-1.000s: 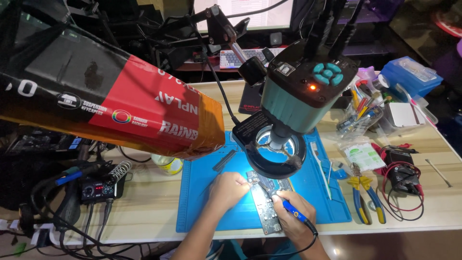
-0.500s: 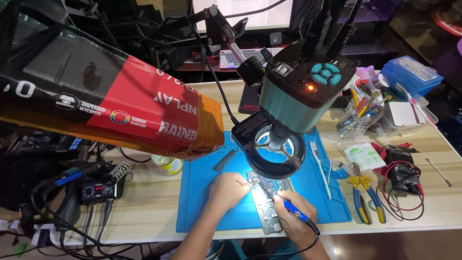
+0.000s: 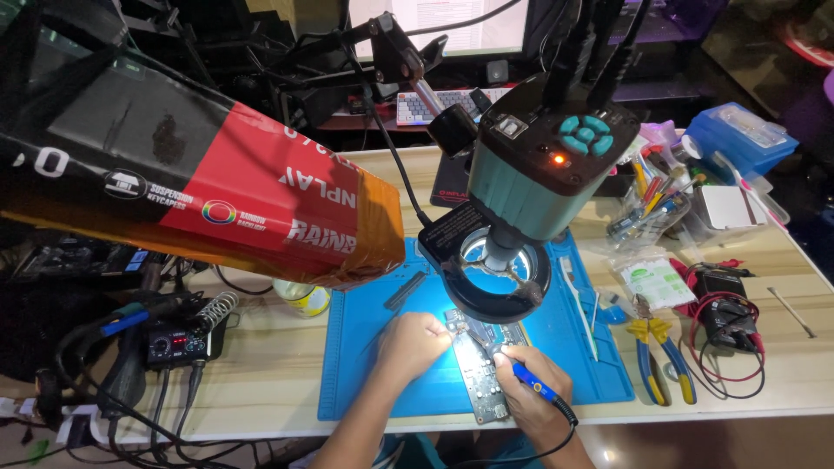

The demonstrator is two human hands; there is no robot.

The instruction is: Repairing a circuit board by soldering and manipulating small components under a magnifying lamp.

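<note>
Under the microscope (image 3: 530,187), the left hand (image 3: 415,341) pins the circuit board (image 3: 476,369) while the right hand (image 3: 532,391) grips a soldering iron (image 3: 532,382), mid-soldering; the next touch likely needs a steady tip.

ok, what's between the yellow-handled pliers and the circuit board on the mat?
Head view: only bare blue mat lies between the circuit board and the yellow-handled pliers; a thin white tool lies on the mat's right part.

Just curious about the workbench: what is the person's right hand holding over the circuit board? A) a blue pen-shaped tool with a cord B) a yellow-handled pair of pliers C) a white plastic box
A: the right hand grips a blue corded pen-shaped tool over the circuit board.
</note>
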